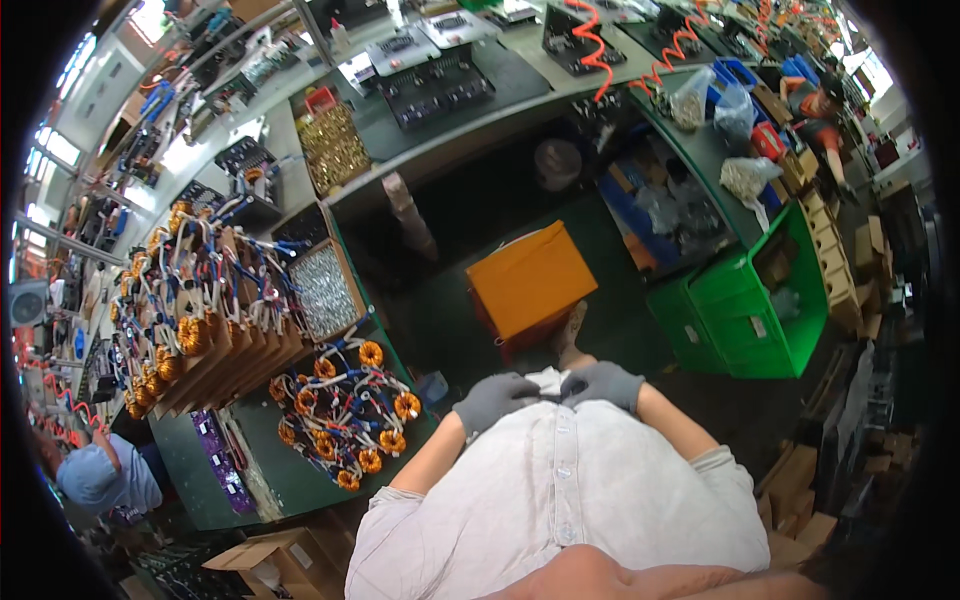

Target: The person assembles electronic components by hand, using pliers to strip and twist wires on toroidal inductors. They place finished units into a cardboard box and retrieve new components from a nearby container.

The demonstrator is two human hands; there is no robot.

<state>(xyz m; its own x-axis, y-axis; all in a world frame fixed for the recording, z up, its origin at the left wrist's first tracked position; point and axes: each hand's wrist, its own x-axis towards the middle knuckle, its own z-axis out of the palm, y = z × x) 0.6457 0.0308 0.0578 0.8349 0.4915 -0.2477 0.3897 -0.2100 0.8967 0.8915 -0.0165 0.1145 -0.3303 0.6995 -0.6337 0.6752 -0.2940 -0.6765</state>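
Note:
My left hand [496, 400], in a grey glove, is in front of my waist with its fingers curled inward. Level with it, on the other side, is my right hand [606, 386], gloved the same way and also closed. Between the fingertips of both shows a small white crumpled piece [548, 380], like cloth or paper; the gloves hide part of it. My light shirt [560, 470] lies just behind both hands. Beyond them stands a stool or box with an orange-yellow top [533, 279].
Left, a green bench bears copper-wound coils with wires [345, 415], stacked cardboard layers of coils [215, 320] and a tray of silvery parts [325, 290]. A bin of brass parts [335, 145] is farther off. Green crates [750, 310] stand right. Co-workers sit far left and far right.

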